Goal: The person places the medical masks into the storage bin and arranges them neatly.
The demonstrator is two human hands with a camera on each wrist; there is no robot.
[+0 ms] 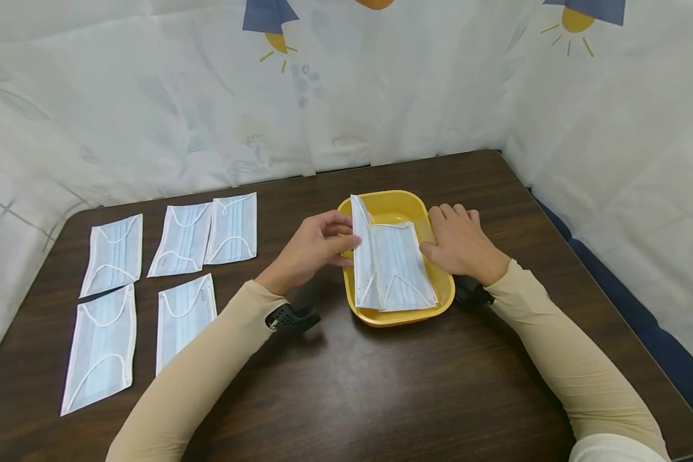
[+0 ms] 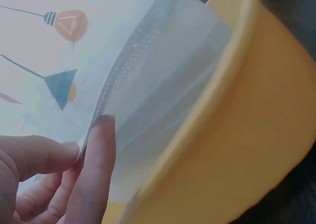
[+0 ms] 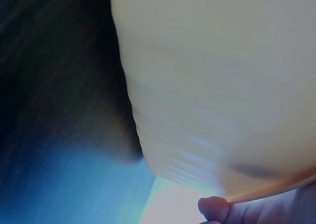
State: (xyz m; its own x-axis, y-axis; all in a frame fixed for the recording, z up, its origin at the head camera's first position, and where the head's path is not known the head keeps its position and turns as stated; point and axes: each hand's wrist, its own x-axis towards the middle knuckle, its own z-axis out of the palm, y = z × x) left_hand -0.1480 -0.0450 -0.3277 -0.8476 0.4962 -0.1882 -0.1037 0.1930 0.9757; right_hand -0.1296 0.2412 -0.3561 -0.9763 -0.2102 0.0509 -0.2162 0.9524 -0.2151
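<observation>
My left hand point(image 1: 317, 244) pinches the edge of a light blue face mask point(image 1: 362, 256) between thumb and fingers. This mask is tilted up along the left side of a yellow plastic basin point(image 1: 395, 319). In the left wrist view, the stitched edge of the mask point(image 2: 163, 76) shows at the fingertips, with the basin wall point(image 2: 261, 120) beside it. Another face mask point(image 1: 407, 266) lies in the basin, partly covered by the held one. My right hand point(image 1: 459, 240) grips the basin's right rim. In the right wrist view, fingertips point(image 3: 215, 209) touch the rim.
Several light blue face masks point(image 1: 112, 250) lie spread on the left of the dark wooden table point(image 1: 352, 398), the nearest partly behind my left forearm. A patterned white curtain point(image 1: 410, 96) hangs behind the table. A dark blue surface point(image 1: 624, 301) shows beyond the right edge.
</observation>
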